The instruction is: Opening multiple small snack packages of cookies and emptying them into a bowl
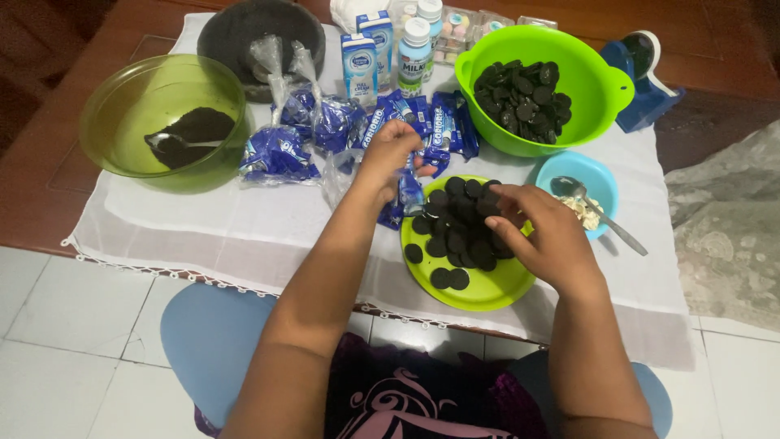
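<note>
My left hand (388, 156) reaches over the blue cookie packets (422, 122) and grips one packet behind the lime green plate (487, 289). The plate holds a heap of dark round sandwich cookies (459, 232). My right hand (540, 232) rests on the right side of that heap, fingers closed on a dark cookie. A lime green bowl (601, 77) behind it is filled with dark cookie halves (520, 97).
A clear green bowl (122, 106) with dark crumbs and a spoon stands at the left. Tied plastic bags of blue packets (280, 150), small milk cartons (359, 65), a bottle (414, 49), a blue bowl (597, 175) with white cream and a spoon (605, 215), and a blue tape dispenser (646, 77) surround them on a white cloth (203, 219).
</note>
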